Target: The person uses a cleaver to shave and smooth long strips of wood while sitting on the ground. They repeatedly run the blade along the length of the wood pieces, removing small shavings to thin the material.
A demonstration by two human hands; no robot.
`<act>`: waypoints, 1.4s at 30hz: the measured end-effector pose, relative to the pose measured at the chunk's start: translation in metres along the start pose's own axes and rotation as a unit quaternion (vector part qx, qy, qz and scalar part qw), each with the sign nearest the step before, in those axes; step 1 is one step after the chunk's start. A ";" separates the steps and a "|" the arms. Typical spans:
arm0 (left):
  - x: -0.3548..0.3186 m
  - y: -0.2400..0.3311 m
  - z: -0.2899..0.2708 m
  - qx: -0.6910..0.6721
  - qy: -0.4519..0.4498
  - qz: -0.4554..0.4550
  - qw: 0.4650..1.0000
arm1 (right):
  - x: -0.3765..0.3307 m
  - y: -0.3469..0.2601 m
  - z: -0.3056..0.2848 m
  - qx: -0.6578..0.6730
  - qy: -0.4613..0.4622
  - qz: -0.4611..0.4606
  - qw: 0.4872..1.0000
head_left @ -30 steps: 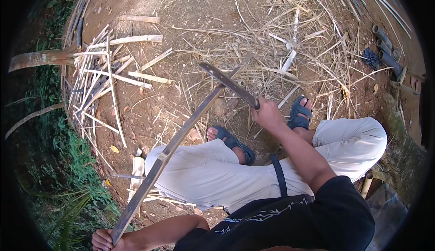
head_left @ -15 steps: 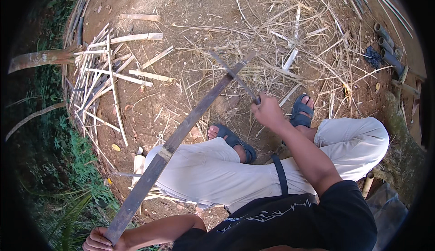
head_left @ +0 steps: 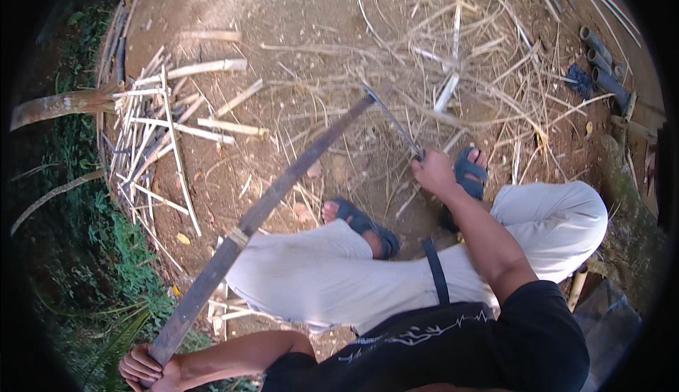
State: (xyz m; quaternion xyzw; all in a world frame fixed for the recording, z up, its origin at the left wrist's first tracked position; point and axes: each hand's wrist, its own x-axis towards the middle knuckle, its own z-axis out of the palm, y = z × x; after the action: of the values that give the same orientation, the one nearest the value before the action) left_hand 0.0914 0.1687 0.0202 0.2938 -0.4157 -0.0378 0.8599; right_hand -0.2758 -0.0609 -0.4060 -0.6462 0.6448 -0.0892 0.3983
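Note:
My left hand (head_left: pixel 150 371), at the lower left, is closed around the near end of a long dark bamboo strip (head_left: pixel 205 277). The strip slants up and to the right across my left knee, with a pale node band about midway. In my right hand (head_left: pixel 434 173) is a knife (head_left: pixel 396 125), my fingers wrapped around its handle. Its thin blade points up and to the left, the tip end lying at the far end of the strip. Whether blade and strip touch there, I cannot tell.
A pile of split bamboo pieces (head_left: pixel 152 134) lies on the left. Thin shavings (head_left: pixel 467 74) cover the ground ahead. Bamboo tubes (head_left: pixel 601 63) are at the far right. My sandalled feet (head_left: pixel 361 226) rest between the strip and the shavings.
The knife blade has gone from crossing the strip below its far end to lying at that end. My right hand has moved slightly right, while the strip has shifted left.

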 end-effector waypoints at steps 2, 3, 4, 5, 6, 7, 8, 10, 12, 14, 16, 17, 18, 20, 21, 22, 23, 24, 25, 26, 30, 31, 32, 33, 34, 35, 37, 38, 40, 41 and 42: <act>-0.003 -0.005 0.003 0.027 0.036 0.032 0.998 | -0.011 -0.043 -0.003 0.026 -0.033 -0.027 0.999; 0.000 0.001 -0.003 0.009 0.025 0.013 1.000 | -0.009 -0.046 -0.002 0.008 -0.046 -0.067 0.997; 0.000 -0.001 -0.003 0.012 0.025 0.015 0.999 | -0.004 -0.039 0.000 0.013 -0.030 -0.042 0.999; -0.001 -0.004 -0.004 0.015 0.025 0.017 0.999 | 0.009 -0.025 0.004 0.018 -0.013 -0.017 1.000; -0.001 -0.007 -0.005 0.014 0.025 0.021 0.999 | 0.022 -0.016 0.000 0.023 0.007 0.006 1.000; 0.000 -0.010 -0.006 -0.019 -0.001 0.010 1.000 | 0.033 -0.005 -0.005 0.010 0.012 0.076 0.997; -0.002 -0.010 -0.002 -0.034 -0.013 0.014 0.999 | 0.035 -0.002 -0.012 -0.007 -0.003 0.063 0.998; -0.007 -0.010 0.009 -0.067 -0.037 0.020 0.997 | 0.035 0.005 -0.024 -0.042 -0.031 0.040 0.998; -0.010 -0.015 0.013 -0.109 -0.087 0.001 0.990 | 0.008 -0.018 -0.017 -0.034 -0.052 0.007 0.998; -0.019 -0.032 0.040 -0.190 -0.181 -0.032 0.964 | -0.005 -0.058 -0.022 0.015 -0.052 -0.053 0.997; -0.020 -0.038 0.041 -0.255 -0.218 -0.037 0.941 | -0.022 -0.081 -0.037 0.018 -0.040 -0.145 0.989; -0.021 -0.040 0.038 -0.285 -0.243 -0.036 0.927 | -0.028 -0.087 -0.044 0.020 -0.034 -0.189 0.981; -0.021 -0.044 0.037 -0.317 -0.266 -0.033 0.910 | -0.032 -0.089 -0.050 0.009 -0.024 -0.209 0.978; -0.024 -0.044 0.040 -0.307 -0.277 -0.015 0.910 | -0.038 -0.094 -0.060 -0.012 -0.003 -0.249 0.969; -0.022 -0.044 0.043 -0.313 -0.284 -0.010 0.906 | -0.044 -0.100 -0.068 -0.012 -0.011 -0.257 0.966; -0.023 -0.045 0.045 -0.317 -0.290 -0.003 0.903 | -0.052 -0.110 -0.072 -0.011 -0.020 -0.266 0.964; -0.024 -0.046 0.045 -0.312 -0.310 0.010 0.898 | -0.059 -0.122 -0.077 -0.010 -0.030 -0.276 0.961; -0.022 -0.040 0.050 -0.305 -0.317 0.015 0.898 | -0.070 -0.138 -0.084 0.017 -0.028 -0.336 0.941; -0.027 -0.044 0.045 -0.308 -0.314 0.012 0.898 | -0.078 -0.145 -0.085 0.035 -0.025 -0.384 0.922; -0.028 -0.046 0.046 -0.306 -0.317 0.013 0.898 | -0.087 -0.152 -0.080 0.043 -0.009 -0.427 0.903; -0.029 -0.041 0.050 -0.298 -0.324 0.020 0.897 | -0.086 -0.148 -0.083 0.014 -0.027 -0.431 0.902; -0.027 -0.039 0.050 -0.305 -0.333 0.010 0.892 | -0.073 -0.142 -0.084 -0.056 -0.084 -0.284 0.953; -0.028 -0.035 0.049 -0.298 -0.332 0.006 0.895 | -0.055 -0.134 -0.084 -0.125 -0.138 -0.131 0.974; -0.028 -0.033 0.050 -0.297 -0.331 0.002 0.896 | -0.027 -0.102 -0.078 -0.051 -0.118 -0.050 0.990; -0.031 -0.042 0.047 -0.312 -0.319 -0.006 0.895 | 0.011 -0.050 -0.075 -0.070 -0.089 -0.017 0.993; -0.031 -0.046 0.051 -0.320 -0.315 -0.009 0.893 | 0.033 -0.016 -0.076 -0.085 -0.064 0.013 0.994; -0.032 -0.043 0.060 -0.315 -0.322 0.003 0.893 | 0.036 -0.026 -0.078 -0.110 -0.050 -0.033 0.992; -0.031 -0.045 0.057 -0.321 -0.332 0.012 0.887 | 0.034 -0.032 -0.078 -0.123 -0.043 -0.054 0.990; -0.032 -0.047 0.052 -0.321 -0.341 0.004 0.883 | 0.008 -0.048 -0.066 -0.099 -0.060 -0.118 0.986; -0.031 -0.045 0.051 -0.320 -0.325 0.005 0.890 | -0.011 -0.065 -0.066 -0.082 -0.082 -0.146 0.982; -0.030 -0.037 0.055 -0.311 -0.327 0.017 0.892 | -0.013 -0.085 -0.072 -0.061 -0.092 -0.194 0.975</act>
State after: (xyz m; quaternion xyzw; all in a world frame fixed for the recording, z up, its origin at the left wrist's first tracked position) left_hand 0.0381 0.1214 0.0054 -0.0244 -0.6452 -0.2441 0.7236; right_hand -0.2581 -0.0903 -0.2988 -0.7873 0.4721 -0.0657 0.3910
